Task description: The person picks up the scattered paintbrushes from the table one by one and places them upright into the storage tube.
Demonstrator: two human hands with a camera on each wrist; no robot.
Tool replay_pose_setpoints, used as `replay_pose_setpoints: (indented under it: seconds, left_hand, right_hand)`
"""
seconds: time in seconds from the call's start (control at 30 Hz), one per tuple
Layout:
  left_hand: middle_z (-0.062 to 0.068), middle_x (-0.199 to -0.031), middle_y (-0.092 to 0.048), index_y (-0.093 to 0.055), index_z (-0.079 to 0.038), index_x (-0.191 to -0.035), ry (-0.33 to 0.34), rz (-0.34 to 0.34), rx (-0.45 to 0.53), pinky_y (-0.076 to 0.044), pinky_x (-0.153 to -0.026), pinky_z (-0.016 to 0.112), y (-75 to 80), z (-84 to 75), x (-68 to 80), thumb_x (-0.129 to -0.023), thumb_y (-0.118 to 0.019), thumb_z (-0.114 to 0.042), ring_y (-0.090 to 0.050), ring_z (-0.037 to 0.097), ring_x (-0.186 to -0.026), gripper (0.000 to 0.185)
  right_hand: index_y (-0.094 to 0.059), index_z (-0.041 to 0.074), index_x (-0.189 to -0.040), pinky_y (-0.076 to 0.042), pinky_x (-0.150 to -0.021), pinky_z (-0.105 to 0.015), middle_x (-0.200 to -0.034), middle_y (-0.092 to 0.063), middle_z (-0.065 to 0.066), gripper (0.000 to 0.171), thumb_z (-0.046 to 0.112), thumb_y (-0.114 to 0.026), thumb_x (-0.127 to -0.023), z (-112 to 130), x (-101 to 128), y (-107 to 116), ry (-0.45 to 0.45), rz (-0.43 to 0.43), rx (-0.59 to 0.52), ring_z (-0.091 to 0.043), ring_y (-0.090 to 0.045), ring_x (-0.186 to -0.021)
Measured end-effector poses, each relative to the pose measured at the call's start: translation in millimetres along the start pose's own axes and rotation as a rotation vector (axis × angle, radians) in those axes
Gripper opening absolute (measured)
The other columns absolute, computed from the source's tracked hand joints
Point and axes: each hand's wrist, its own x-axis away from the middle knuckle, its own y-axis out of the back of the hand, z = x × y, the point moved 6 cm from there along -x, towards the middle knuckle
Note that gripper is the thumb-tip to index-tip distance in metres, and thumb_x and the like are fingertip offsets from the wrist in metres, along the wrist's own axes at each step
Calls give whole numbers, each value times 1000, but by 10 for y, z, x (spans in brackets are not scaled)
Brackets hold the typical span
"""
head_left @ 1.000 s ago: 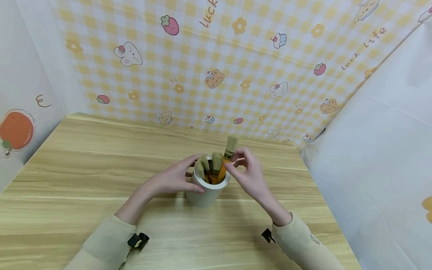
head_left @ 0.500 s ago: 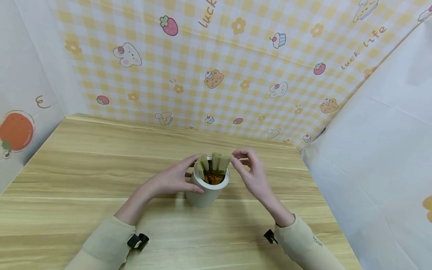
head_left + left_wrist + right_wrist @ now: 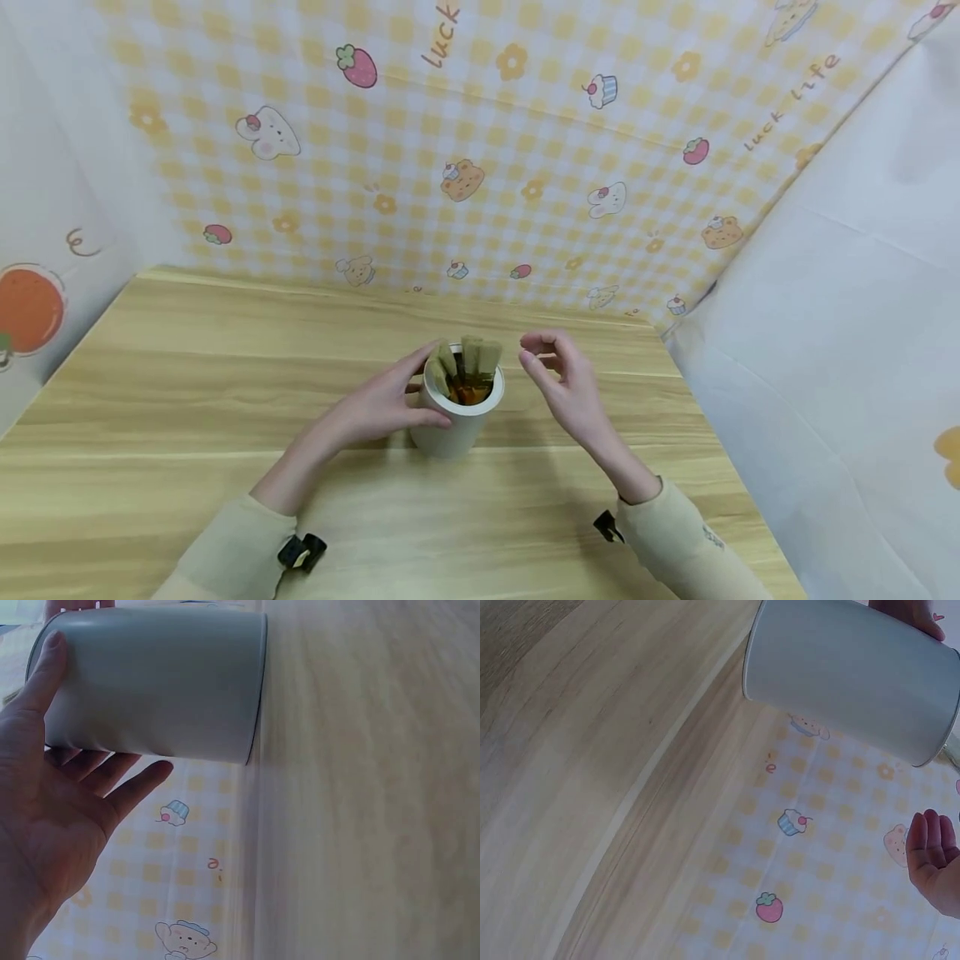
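Two bare hands, left hand [image 3: 375,407] and right hand [image 3: 570,392]. Long pale beige fabric sleeves [image 3: 232,550], ribbed cuffs. Small black clip-like wrist mounts [image 3: 302,552], one below each cuff.

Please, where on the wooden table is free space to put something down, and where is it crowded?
The light wooden table lies bare left of the left hand, behind the white round cup of brushes up to the checked yellow backdrop, and in front between the sleeves. It is crowded only at the cup, between the left hand and right hand.
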Motion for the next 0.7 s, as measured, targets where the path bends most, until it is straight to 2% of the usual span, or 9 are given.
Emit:
replay_pose_setpoints:
  seconds: [0.13, 0.27, 0.4, 0.53, 0.7]
  left_hand:
    - [11, -166, -36, -17, -26, -166, 25, -44, -49, -41, -118, 65, 30, 52, 53, -82, -85, -46, -47, 40, -145, 110]
    - [11, -165, -39, -18, -32, -165, 42, -86, -94, -37, -119, 68, 72, 106, 112, -83, -84, -49, -46, 39, -146, 107]
    - [14, -167, -34, -18, -32, -166, 63, -128, -177, -37, -118, 71, 120, 130, 173, -84, -80, -54, -40, 43, -149, 105]
    - [16, -168, -30, -18, -21, -166, 55, -159, -345, -37, -119, 70, 170, 114, 244, -85, -76, -59, -36, 45, -151, 107]
    - [16, -166, -36, -25, -13, -164, -19, -184, -550, -40, -119, 65, 269, 103, 417, -88, -76, -53, -41, 42, -149, 100]
  right_hand:
    - [-64, 1, -120, -59, -89, -27, -116, -67, -17, 20, 9, -64, -101, -21, 10, -38, 8, 18, 6, -13, -62, -104]
    - [-65, 5, -119, -60, -89, -30, -116, -67, -12, 19, 10, -65, -101, -22, -3, -112, 21, 44, 10, -15, -63, -103]
    - [-66, 8, -120, -61, -90, -31, -117, -68, -7, 19, 12, -66, -101, -23, -10, -169, 33, 69, 26, -17, -66, -104]
    - [-66, 10, -123, -62, -92, -33, -120, -69, -6, 23, 14, -68, -100, -27, -16, -198, 57, 101, 56, -19, -67, -107]
    - [-65, 12, -128, -62, -95, -38, -125, -69, -6, 30, 16, -70, -99, -16, -39, -235, 139, 150, 138, -21, -67, -112]
